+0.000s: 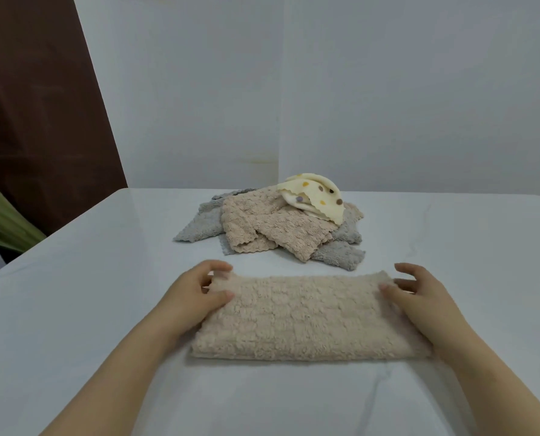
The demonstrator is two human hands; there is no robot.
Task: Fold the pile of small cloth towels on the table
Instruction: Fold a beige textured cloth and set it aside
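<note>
A fluffy beige towel [306,316] lies folded in half as a wide rectangle on the white table [105,278], close to me. My left hand [199,291] pinches its far left corner between thumb and fingers. My right hand [416,291] rests on the far right corner, thumb on top and fingers spread just past the edge. Behind it sits the pile [275,228]: beige and grey towels crumpled together, with a cream dotted towel [317,196] on top at the right.
A white wall rises just behind the table's far edge. At the left is a dark brown panel [42,121] and a green object [4,221] beyond the table's left edge. Bare tabletop surrounds the towels on both sides.
</note>
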